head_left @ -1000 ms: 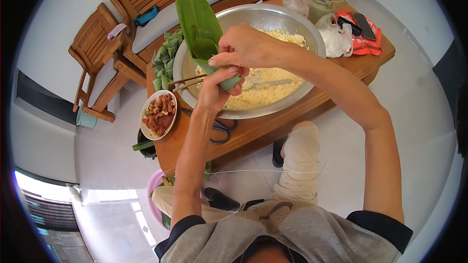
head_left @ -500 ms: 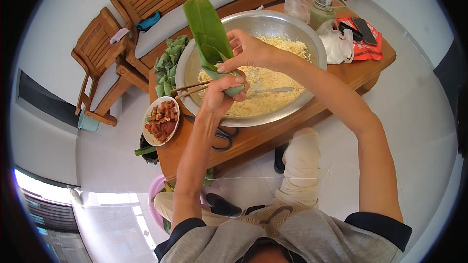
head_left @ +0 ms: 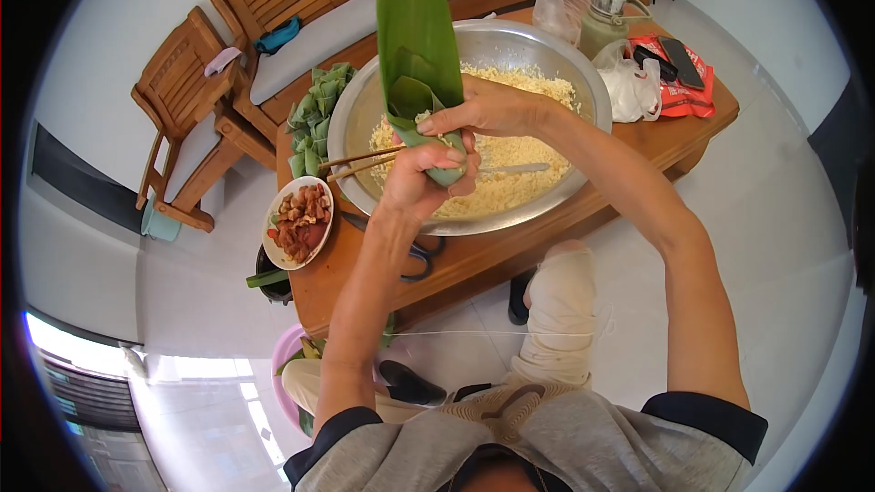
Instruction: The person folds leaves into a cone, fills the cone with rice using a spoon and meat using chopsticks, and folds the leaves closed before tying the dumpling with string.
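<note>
My left hand (head_left: 424,178) is wrapped round the lower, folded end of a green leaf bundle (head_left: 421,46), which stands upright over the left part of a large metal bowl (head_left: 594,96). From the right, my right hand (head_left: 483,109) grips the same bundle, its thumb at the leaf's opening, where a little pale filling shows. Some of its fingers are hidden behind the leaf. Yellowish grain (head_left: 524,150) lies in the bowl with a metal utensil (head_left: 515,168) on it. Chopsticks (head_left: 360,162) stick out past the bowl's left rim, beside my left hand.
Left of the bowl are wrapped leaf parcels (head_left: 314,118) and a plate of meat pieces (head_left: 301,223). Scissors (head_left: 421,260) lie at the table's near edge (head_left: 492,264). A jar (head_left: 602,23), plastic bags (head_left: 629,82) and a phone (head_left: 680,62) on a red packet stand right.
The leaf bundle has shifted right and stands more upright, with my left hand moving along. My right hand's fingers, lifted and spread half a second ago, have come down behind the leaf.
</note>
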The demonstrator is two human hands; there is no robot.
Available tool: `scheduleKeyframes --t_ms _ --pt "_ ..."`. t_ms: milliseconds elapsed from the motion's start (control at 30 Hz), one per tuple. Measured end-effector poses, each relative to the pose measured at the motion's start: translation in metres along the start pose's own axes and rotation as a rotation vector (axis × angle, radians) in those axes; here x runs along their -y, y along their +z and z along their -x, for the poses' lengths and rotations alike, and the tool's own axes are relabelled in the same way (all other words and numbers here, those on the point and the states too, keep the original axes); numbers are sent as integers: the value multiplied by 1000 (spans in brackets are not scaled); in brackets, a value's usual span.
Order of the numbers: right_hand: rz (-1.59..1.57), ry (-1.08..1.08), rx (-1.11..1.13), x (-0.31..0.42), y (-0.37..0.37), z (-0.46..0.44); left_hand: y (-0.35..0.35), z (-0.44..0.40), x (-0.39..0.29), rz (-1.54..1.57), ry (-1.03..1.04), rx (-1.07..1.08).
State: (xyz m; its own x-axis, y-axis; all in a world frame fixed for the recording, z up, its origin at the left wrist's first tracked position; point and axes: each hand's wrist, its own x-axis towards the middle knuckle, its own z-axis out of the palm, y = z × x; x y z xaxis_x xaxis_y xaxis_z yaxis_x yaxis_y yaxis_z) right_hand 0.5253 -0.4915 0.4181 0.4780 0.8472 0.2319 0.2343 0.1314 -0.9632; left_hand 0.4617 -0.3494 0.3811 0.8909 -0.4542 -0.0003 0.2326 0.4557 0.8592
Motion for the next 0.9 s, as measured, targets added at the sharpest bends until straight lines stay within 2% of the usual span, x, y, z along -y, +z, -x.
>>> scheduleKeyframes --t_ms 67,200,267,300,333,400,433,467,533,600,667,900 --pt "-231 15 37 1 3 -1 -3 -1 -2 20 -32 76" --pt "-256 57 54 -10 -5 -2 -7 2 2 20 12 -1" --pt "-269 -107 -86 -13 -3 0 -18 3 0 34 56 -80" --pt "-167 -70 -313 -36 -14 -3 -22 5 -5 44 11 -52" --pt "-171 -68 -309 -55 -24 -1 -24 5 -6 45 10 -57" --pt "1028 112 -109 -79 -38 6 -26 2 -9 -42 22 -111" --pt "839 -47 -250 -82 -33 10 -26 1 -10 -40 24 -110" --pt "840 -43 -245 -72 -26 10 -24 0 -9 -117 69 -165" --pt "410 14 -465 -41 -16 8 -23 -1 -7 -198 101 -221" --pt "320 54 -448 -15 -3 9 -23 -3 -6 -249 140 -252" --pt "181 -24 -346 -11 0 8 -23 -6 -4 -231 152 -258" --pt "130 -23 -283 -9 7 11 -30 -2 -3 -95 163 -186"
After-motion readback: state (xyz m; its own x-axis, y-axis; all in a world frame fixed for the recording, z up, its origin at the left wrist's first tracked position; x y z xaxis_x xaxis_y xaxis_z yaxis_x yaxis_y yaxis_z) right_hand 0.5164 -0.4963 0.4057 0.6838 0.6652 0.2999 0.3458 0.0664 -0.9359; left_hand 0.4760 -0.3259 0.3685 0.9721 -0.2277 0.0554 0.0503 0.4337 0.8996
